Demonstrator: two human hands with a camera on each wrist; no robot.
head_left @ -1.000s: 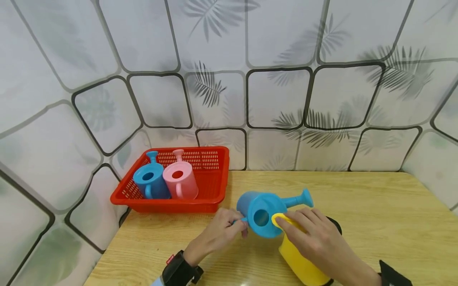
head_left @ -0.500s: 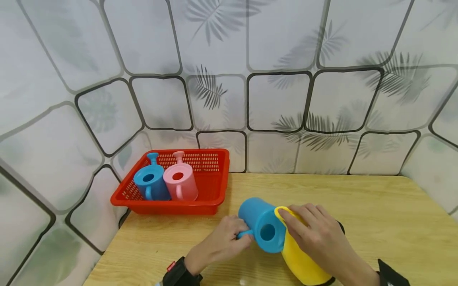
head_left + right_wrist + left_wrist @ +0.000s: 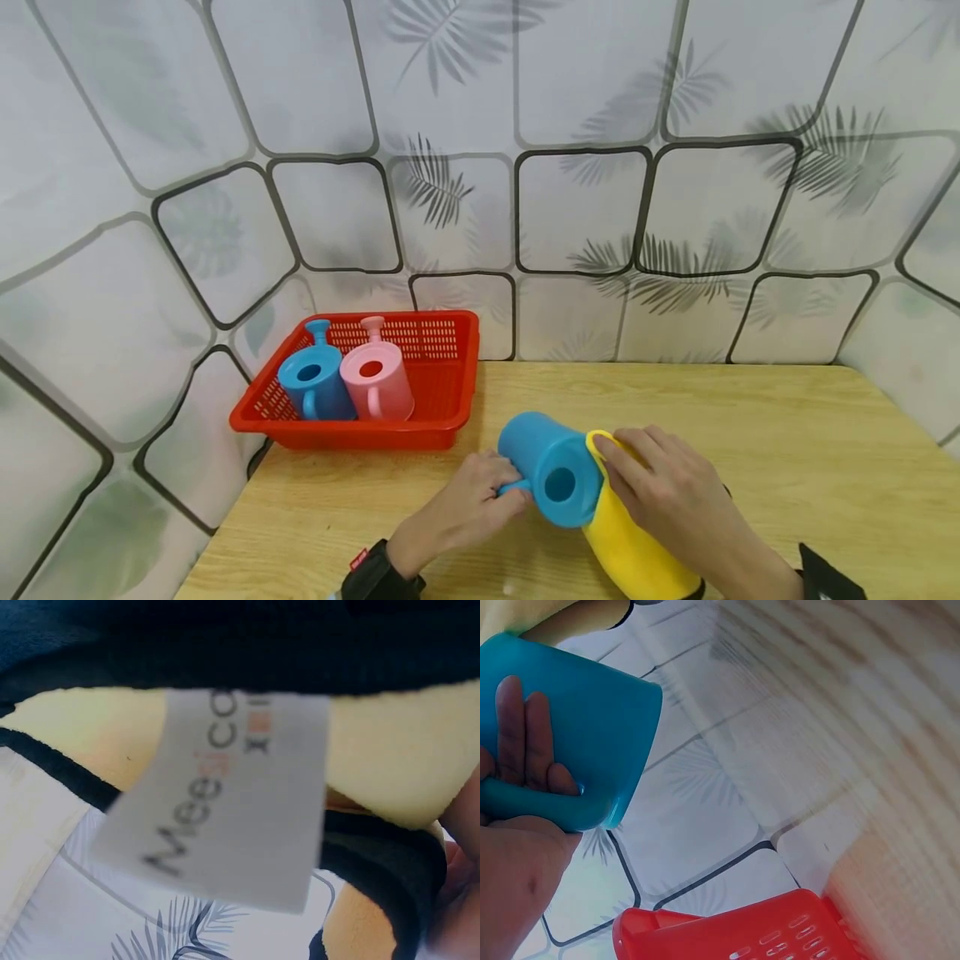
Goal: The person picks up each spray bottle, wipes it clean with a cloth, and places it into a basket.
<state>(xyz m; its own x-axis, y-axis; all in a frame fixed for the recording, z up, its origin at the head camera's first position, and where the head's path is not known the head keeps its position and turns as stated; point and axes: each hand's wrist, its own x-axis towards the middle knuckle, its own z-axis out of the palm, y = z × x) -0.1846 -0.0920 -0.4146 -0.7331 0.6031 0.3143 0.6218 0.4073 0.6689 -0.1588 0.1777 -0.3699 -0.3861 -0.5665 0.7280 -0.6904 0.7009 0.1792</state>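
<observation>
A blue toy watering can (image 3: 538,448) is tipped on its side above the table, its round top hole facing me. My left hand (image 3: 472,505) grips its handle; the left wrist view shows fingers (image 3: 511,731) passing through the handle and lying along the can's wall. A yellow cloth (image 3: 632,550) with dark edging is bunched in my right hand (image 3: 671,492), which holds it against the can's right side. Cloth and hand hide the spout. Close to the right wrist camera hangs the cloth's white label (image 3: 232,817), with folds of yellow behind it.
A red plastic basket (image 3: 442,392) stands at the back left of the wooden table (image 3: 795,467). Inside its left part sit another blue watering can (image 3: 322,387) and a pink one (image 3: 386,385). Patterned covering (image 3: 465,75) walls the back and sides.
The watering can has turned, so its spout has swung out of sight behind the cloth and right hand. Cloth and right hand have shifted slightly right along the can. The basket stays put.
</observation>
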